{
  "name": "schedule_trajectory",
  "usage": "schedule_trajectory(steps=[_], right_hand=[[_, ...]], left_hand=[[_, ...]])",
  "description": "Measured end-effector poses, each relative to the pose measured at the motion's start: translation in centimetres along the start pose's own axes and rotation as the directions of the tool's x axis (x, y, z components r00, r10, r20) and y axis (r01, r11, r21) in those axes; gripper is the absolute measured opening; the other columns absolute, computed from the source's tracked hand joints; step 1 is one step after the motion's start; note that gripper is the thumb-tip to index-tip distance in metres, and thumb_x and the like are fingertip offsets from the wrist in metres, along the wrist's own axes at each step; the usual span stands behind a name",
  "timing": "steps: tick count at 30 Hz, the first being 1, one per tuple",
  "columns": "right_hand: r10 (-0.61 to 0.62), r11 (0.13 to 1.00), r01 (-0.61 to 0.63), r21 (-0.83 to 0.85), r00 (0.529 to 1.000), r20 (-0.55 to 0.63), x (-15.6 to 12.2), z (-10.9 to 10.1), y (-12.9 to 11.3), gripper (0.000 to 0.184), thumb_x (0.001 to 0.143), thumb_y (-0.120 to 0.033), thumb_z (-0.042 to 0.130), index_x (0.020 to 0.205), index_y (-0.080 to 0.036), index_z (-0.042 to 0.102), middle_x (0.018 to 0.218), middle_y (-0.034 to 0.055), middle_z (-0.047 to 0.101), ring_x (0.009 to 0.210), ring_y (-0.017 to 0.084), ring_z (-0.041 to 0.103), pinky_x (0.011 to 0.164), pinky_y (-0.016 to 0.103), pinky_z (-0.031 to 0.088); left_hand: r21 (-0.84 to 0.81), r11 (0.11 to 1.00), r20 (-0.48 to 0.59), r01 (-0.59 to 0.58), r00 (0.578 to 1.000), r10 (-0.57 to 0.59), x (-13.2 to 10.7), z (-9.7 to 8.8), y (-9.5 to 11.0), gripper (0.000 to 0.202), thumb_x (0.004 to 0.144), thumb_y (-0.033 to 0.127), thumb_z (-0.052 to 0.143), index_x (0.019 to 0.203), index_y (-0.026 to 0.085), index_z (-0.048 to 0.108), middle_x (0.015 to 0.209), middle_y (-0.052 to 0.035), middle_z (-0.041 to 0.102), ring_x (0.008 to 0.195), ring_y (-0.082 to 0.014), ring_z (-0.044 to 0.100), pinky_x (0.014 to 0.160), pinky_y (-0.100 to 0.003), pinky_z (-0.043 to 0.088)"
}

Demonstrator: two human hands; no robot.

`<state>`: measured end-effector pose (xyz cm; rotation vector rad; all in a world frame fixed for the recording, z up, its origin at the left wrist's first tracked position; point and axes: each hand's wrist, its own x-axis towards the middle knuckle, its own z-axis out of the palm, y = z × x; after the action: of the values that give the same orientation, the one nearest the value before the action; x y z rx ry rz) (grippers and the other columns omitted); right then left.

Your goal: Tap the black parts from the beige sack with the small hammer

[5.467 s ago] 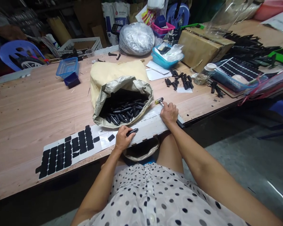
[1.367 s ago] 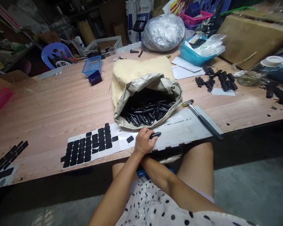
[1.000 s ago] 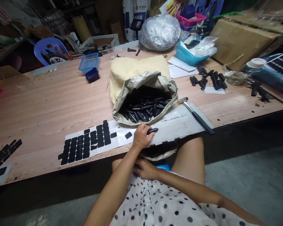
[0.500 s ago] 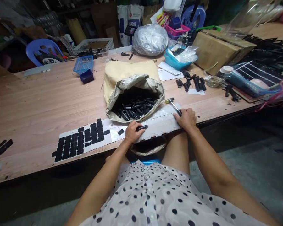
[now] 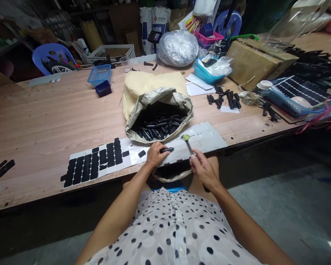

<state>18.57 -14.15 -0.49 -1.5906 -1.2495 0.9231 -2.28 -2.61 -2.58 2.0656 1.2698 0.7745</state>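
My left hand (image 5: 153, 155) is closed on a small black plastic piece (image 5: 167, 149), pressing it down on a white notched strip (image 5: 204, 137) at the table's front edge. My right hand (image 5: 202, 170) grips the handle of a small hammer, lifted off the table, with its yellow-green head (image 5: 185, 137) above the strip, just right of the black piece. Right behind both hands an open woven sack (image 5: 143, 104) holds many of the same black pieces (image 5: 157, 127).
A white sheet of black adhesive pads (image 5: 95, 164) lies left of my left hand. Farther back are a blue basket (image 5: 99, 74), a plastic-wrapped bundle (image 5: 178, 48), a teal tray (image 5: 205, 73), a cardboard box (image 5: 253, 60) and loose black parts (image 5: 223, 100). A bag (image 5: 171, 176) hangs under the table edge.
My right hand came up from my lap, took the hammer from the strip's right end and lifted it over toward the black piece. My left hand has stayed put.
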Motion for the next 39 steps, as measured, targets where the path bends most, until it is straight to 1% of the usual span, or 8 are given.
schedule_trajectory(steps=[5, 10, 17, 24, 27, 31, 34, 39], right_hand=[[-0.087, 0.989, 0.096, -0.111, 0.993, 0.081, -0.9, 2.7, -0.7, 0.046, 0.096, -0.045, 0.047, 0.133, -0.022, 0.063, 0.097, 0.0058, 0.074, 0.081, 0.019, 0.068, 0.082, 0.035, 0.059], [-0.266, 0.922, 0.291, -0.256, 0.955, 0.13, 0.2, 3.6, -0.7, 0.05, 0.099, -0.032, 0.038, 0.144, -0.025, 0.056, 0.127, 0.0103, 0.07, 0.117, 0.024, 0.065, 0.105, 0.042, 0.053], [-0.235, 0.836, 0.295, -0.463, 0.954, 0.184, -0.4, 3.7, 0.4, 0.056, 0.097, -0.025, 0.042, 0.153, -0.032, 0.047, 0.109, 0.0082, 0.072, 0.103, 0.023, 0.068, 0.094, 0.034, 0.058], [-0.285, 0.868, 0.295, -0.4, 0.955, 0.086, -0.5, 3.2, -0.4, 0.052, 0.102, -0.031, 0.032, 0.149, -0.026, 0.053, 0.112, 0.0115, 0.072, 0.105, 0.025, 0.068, 0.097, 0.039, 0.056], [-0.271, 0.873, 0.286, -0.396, 0.958, 0.096, -0.7, 3.3, 0.0, 0.051, 0.101, -0.032, 0.032, 0.145, -0.026, 0.057, 0.109, 0.0105, 0.073, 0.103, 0.025, 0.069, 0.095, 0.039, 0.057], [-0.326, 0.86, 0.312, -0.403, 0.945, 0.037, -0.1, 2.6, 0.0, 0.05, 0.101, -0.031, 0.033, 0.144, -0.024, 0.058, 0.119, 0.0111, 0.072, 0.111, 0.025, 0.067, 0.098, 0.038, 0.055], [-0.353, 0.815, 0.244, -0.526, 0.929, -0.115, 2.0, 0.5, -0.2, 0.051, 0.101, -0.032, 0.035, 0.147, -0.027, 0.055, 0.123, 0.0113, 0.069, 0.112, 0.026, 0.065, 0.096, 0.038, 0.055], [-0.173, 0.625, -0.129, -0.77, 0.939, -0.298, 8.4, -4.0, 1.0, 0.048, 0.095, -0.024, 0.044, 0.138, -0.025, 0.064, 0.096, 0.0139, 0.064, 0.084, 0.026, 0.061, 0.072, 0.036, 0.049]], left_hand=[[0.013, 1.0, -0.009, 0.023, 1.0, -0.023, 0.1, 0.3, 0.1, 0.01, 0.077, 0.023, 0.077, 0.087, 0.025, 0.078, 0.083, -0.0002, 0.064, 0.088, -0.0184, 0.062, 0.083, -0.032, 0.053], [-0.006, 0.999, -0.009, 0.045, 0.999, -0.045, 0.2, 0.4, 0.2, 0.008, 0.076, 0.02, 0.078, 0.083, 0.024, 0.077, 0.08, 0.0004, 0.062, 0.085, -0.018, 0.06, 0.08, -0.031, 0.051], [-0.02, 0.998, -0.008, 0.052, 0.999, -0.052, 0.2, 0.4, 0.6, 0.007, 0.076, 0.018, 0.078, 0.08, 0.023, 0.078, 0.079, 0.0004, 0.061, 0.083, -0.0168, 0.059, 0.08, -0.03, 0.051], [-0.025, 0.998, -0.017, 0.058, 0.998, -0.058, 0.2, 0.6, 0.3, 0.011, 0.075, 0.019, 0.079, 0.084, 0.024, 0.079, 0.079, 0.0008, 0.062, 0.084, -0.0173, 0.061, 0.081, -0.031, 0.051], [-0.02, 0.998, -0.033, 0.057, 0.998, -0.058, 0.1, 0.7, 0.2, 0.01, 0.075, 0.019, 0.079, 0.084, 0.024, 0.079, 0.078, 0.0008, 0.062, 0.083, -0.0173, 0.061, 0.08, -0.031, 0.051], [-0.01, 0.998, -0.03, 0.06, 0.998, -0.06, 0.1, 0.7, 0.2, 0.01, 0.075, 0.019, 0.078, 0.084, 0.023, 0.078, 0.08, 0.0001, 0.063, 0.085, -0.0178, 0.061, 0.081, -0.032, 0.052], [0.022, 0.998, -0.025, 0.051, 0.998, -0.05, 0.1, 0.5, 0.3, 0.01, 0.076, 0.019, 0.077, 0.084, 0.023, 0.077, 0.082, -0.0002, 0.064, 0.086, -0.0187, 0.06, 0.082, -0.032, 0.052], [0.114, 0.993, -0.015, 0.034, 0.999, -0.032, -0.1, 0.2, 0.7, 0.011, 0.073, 0.021, 0.079, 0.082, 0.022, 0.073, 0.085, -0.0012, 0.064, 0.09, -0.0211, 0.061, 0.084, -0.035, 0.052]])
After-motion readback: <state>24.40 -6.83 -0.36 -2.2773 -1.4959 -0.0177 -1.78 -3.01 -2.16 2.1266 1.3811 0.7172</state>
